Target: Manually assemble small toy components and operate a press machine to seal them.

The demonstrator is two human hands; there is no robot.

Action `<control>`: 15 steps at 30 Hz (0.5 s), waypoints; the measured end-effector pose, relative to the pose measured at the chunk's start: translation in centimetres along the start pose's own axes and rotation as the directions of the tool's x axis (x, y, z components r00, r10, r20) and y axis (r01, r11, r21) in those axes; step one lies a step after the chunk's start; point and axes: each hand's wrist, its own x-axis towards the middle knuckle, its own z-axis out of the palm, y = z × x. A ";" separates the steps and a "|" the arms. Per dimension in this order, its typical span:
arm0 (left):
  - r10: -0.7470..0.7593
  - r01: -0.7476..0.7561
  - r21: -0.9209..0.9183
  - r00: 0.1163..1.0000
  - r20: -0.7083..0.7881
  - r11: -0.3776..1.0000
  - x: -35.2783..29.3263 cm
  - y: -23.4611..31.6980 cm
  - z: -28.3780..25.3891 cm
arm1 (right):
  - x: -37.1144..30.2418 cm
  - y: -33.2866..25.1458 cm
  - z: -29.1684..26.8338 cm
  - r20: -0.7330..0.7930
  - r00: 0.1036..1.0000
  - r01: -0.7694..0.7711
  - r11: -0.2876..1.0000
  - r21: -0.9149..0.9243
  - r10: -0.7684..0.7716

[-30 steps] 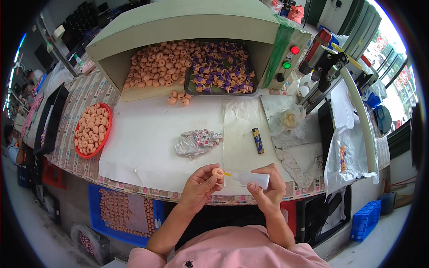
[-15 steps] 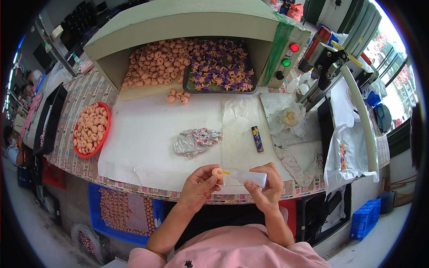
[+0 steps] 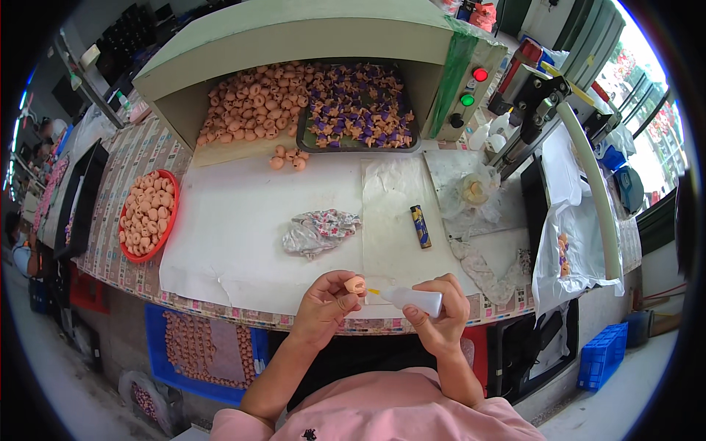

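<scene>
My left hand point(image 3: 324, 306) pinches a small peach-coloured hollow doll head point(image 3: 355, 284) between thumb and fingers, its opening turned to the right. In my right hand point(image 3: 445, 316) lies a white squeeze bottle point(image 3: 416, 300), held tilted with its thin yellow nozzle point(image 3: 374, 292) pointing left. The nozzle tip sits just beside the doll head, with a small gap apparent between them. Both hands are above the near edge of the table. Beyond them a crumpled floral cloth point(image 3: 321, 232) rests on white paper, and a dark blue and yellow tube-shaped item point(image 3: 421, 226) lies to its right.
A heap of peach heads point(image 3: 257, 99) and a black tray point(image 3: 360, 149) of small purple-and-peach figures stand under the green-grey hood point(image 3: 294, 37). At left is a red basket point(image 3: 176, 213) of more heads. A metal press point(image 3: 537, 117) stands at right.
The bottle's nozzle has drawn back from the doll head toward the right. My left hand has turned the head slightly, showing its opening more.
</scene>
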 end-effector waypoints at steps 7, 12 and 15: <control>0.014 -0.014 -0.002 1.000 0.010 1.000 0.1 -0.3 -0.2 | -0.3 0.4 0.2 0.002 1.000 -0.023 0.999 0.024 0.023; 0.012 -0.012 0.015 1.000 0.012 1.000 0.3 -0.4 -0.3 | -0.1 0.7 -0.2 0.025 1.000 0.008 1.000 -0.009 -0.008; 0.007 -0.007 0.018 1.000 0.008 1.000 0.4 -0.4 -0.3 | -0.1 0.9 -0.3 0.014 1.000 0.002 1.000 -0.011 -0.002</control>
